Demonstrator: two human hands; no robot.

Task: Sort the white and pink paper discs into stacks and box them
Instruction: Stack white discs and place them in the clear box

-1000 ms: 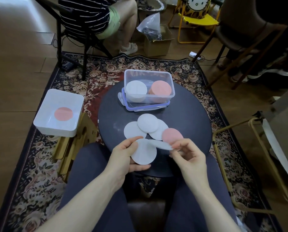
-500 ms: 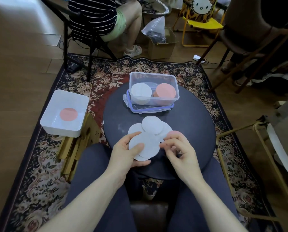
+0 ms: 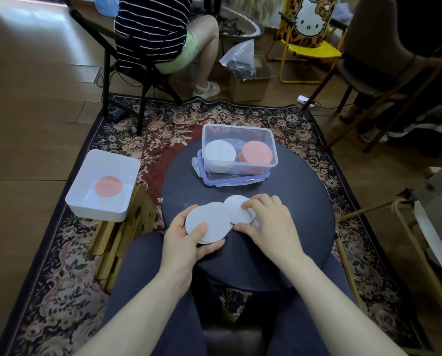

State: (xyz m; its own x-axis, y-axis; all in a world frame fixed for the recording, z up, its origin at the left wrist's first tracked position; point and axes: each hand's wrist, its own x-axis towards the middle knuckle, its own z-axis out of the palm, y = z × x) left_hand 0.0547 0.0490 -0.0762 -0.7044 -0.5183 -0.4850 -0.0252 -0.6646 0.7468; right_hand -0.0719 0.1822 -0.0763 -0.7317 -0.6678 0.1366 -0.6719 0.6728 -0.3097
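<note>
Room: wood floor under a floral rug (image 3: 68, 291); beyond my hands a seated person (image 3: 158, 34) in a striped top, a cardboard box and a yellow chair.
Table (image 3: 291, 201): round, dark, directly beneath both hands, its near edge over my lap.
Tray (image 3: 86, 201): white, off to the left of my left hand on a wooden stand, with one pink disc (image 3: 108, 186) lying flat in it.
Box (image 3: 239, 136): clear, well ahead of the hands, sitting on its blue-edged lid; inside, a white stack (image 3: 220, 151) on the left and a pink stack (image 3: 257, 152) on the right.
Left hand (image 3: 186, 240): I pinch a thin sheaf of white discs (image 3: 210, 219), thumb on top, fingers under, just off the table's near edge.
Right hand (image 3: 268, 222): fingers spread and bent down onto the loose discs (image 3: 236, 208) on the table, touching them; I can't tell whether one is lifted yet.
Handling: my judgement is these are feather-light, thin and bendable, apt to slide or cling together; best slid to an edge and pinched at the rim, then squared against the sheaf.
Progress: sorting looks near its end.
</note>
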